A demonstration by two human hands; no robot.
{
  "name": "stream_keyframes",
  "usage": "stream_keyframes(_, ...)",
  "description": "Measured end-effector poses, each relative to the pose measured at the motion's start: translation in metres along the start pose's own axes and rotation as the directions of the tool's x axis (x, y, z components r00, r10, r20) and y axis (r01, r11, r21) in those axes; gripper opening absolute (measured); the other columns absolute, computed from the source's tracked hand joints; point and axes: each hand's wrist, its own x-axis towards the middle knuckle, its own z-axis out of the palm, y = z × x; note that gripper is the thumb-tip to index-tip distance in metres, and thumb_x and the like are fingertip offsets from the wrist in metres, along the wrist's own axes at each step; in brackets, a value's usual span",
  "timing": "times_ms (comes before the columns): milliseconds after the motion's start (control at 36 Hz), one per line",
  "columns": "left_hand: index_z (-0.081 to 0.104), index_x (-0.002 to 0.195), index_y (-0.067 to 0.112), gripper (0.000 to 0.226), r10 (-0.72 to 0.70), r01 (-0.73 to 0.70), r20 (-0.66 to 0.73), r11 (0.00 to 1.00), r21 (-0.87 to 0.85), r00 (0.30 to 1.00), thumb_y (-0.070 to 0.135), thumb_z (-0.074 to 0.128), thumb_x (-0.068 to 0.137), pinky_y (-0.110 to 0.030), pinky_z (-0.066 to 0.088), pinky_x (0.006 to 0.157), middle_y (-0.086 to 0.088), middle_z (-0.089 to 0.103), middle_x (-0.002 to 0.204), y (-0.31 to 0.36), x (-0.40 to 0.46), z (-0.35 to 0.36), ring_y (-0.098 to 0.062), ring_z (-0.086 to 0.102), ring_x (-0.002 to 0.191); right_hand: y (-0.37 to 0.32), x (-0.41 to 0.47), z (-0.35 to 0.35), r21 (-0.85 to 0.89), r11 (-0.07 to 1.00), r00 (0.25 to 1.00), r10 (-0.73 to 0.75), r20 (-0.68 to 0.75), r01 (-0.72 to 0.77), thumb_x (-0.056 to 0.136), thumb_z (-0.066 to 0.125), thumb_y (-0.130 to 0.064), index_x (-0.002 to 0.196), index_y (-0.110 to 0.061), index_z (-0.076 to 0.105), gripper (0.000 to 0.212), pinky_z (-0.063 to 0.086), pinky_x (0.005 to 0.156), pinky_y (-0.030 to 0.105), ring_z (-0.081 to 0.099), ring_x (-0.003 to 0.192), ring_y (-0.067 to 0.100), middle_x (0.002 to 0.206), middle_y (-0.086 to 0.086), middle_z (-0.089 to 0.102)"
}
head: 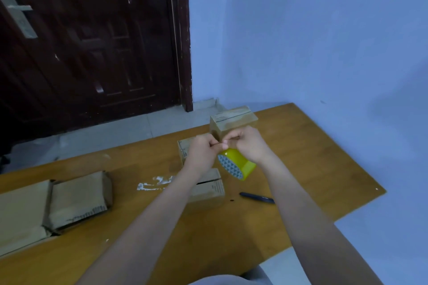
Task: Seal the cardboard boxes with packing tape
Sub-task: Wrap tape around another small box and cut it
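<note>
One tape roll point(237, 163) pinched by both hands' fingers point(223, 146), three small boxes point(234, 121), one pen point(257, 198)

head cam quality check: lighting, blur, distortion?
Head view: dim, flat light with a blue cast on the wall; the door is nearly black, with small glints. Soft throughout; left hand and right hand smear where they meet above the tape roll. Wide-angle bend in the table edges. Box print is unreadable.
</note>
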Motion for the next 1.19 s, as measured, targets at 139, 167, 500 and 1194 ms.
stream_keyframes(139,0.044,0.058,0.015,0.038,-0.023,0.023,0.004,0.996,0.089,1.000,0.019,0.070,0.085,-0.019,0.034,0.053,0.005,0.045,0.058,-0.004,0.008,-0.012,-0.010,0.040,0.057,-0.009,0.002,0.012,-0.117,0.993,0.998,-0.028,-0.062,0.020,0.091,0.060,-0.015,0.114,-0.007,0.068,0.026,0.037,0.086,0.014,0.060,0.106,0.015,0.116,0.012,0.067)
stream_keyframes(167,0.045,0.059,0.013,0.036,-0.057,0.057,-0.008,0.995,0.080,0.998,0.018,0.068,0.087,-0.025,0.042,0.059,0.002,0.048,0.060,-0.009,0.010,-0.014,-0.014,0.046,0.060,-0.010,0.002,0.011,-0.088,0.996,0.998,-0.013,-0.068,0.007,0.092,0.058,-0.019,0.122,-0.008,0.063,0.032,0.035,0.086,0.014,0.058,0.108,0.014,0.122,0.012,0.064)
stream_keyframes(500,0.060,0.088,-0.001,0.015,-0.492,0.494,0.248,0.467,-0.734,0.834,0.004,0.049,0.097,-0.029,0.058,0.051,-0.015,0.068,0.066,-0.014,0.003,-0.024,-0.026,0.065,0.067,-0.014,-0.008,-0.012,0.425,0.905,0.980,-0.093,0.178,0.008,0.082,0.071,-0.027,0.129,-0.017,0.050,0.052,0.050,0.092,0.025,0.061,0.108,0.010,0.118,-0.002,0.063)
stream_keyframes(1194,0.053,0.079,0.003,0.018,-0.602,0.327,-0.158,0.613,-0.719,0.783,0.007,0.054,0.096,-0.026,0.055,0.056,-0.022,0.064,0.081,-0.094,-0.043,-0.030,-0.025,0.065,0.065,0.059,-0.007,0.009,-0.786,0.562,0.958,-0.048,0.283,0.260,0.085,0.063,-0.034,0.126,-0.023,0.046,0.046,0.028,0.091,0.034,0.054,0.112,0.019,0.121,-0.002,0.059)
